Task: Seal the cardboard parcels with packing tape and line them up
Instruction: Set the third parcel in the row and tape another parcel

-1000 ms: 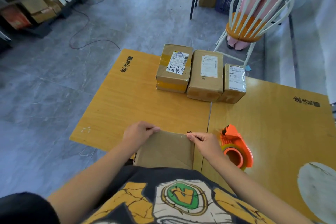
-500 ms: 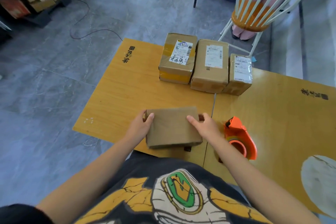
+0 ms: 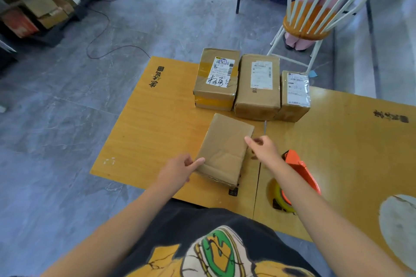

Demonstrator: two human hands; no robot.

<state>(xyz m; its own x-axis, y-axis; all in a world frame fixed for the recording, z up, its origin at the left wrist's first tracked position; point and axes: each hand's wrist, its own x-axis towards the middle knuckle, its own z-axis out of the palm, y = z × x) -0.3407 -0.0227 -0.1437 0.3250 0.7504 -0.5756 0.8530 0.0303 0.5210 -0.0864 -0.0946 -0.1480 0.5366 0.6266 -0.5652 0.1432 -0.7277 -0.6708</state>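
Note:
A plain brown parcel (image 3: 225, 148) lies lengthwise on the yellow table (image 3: 157, 132), slightly skewed, just short of a row of three labelled parcels: a taped left one (image 3: 216, 81), a middle one (image 3: 258, 90) and a small right one (image 3: 295, 96). My left hand (image 3: 177, 171) holds the plain parcel's near left corner, thumb on top. My right hand (image 3: 263, 148) touches its right edge with the fingertips. An orange tape dispenser (image 3: 299, 171) sits on the table to the right, partly hidden behind my right forearm.
A white spindle-back chair (image 3: 315, 16) with an orange seat stands beyond the table's far edge. The table is two boards with a seam (image 3: 258, 175) down the middle. Shelves of cardboard (image 3: 45, 7) and a floor cable (image 3: 105, 47) lie far left.
The plain parcel moved from the table's near edge away from me toward the row and turned from crosswise to lengthwise. Both hands shifted along its sides.

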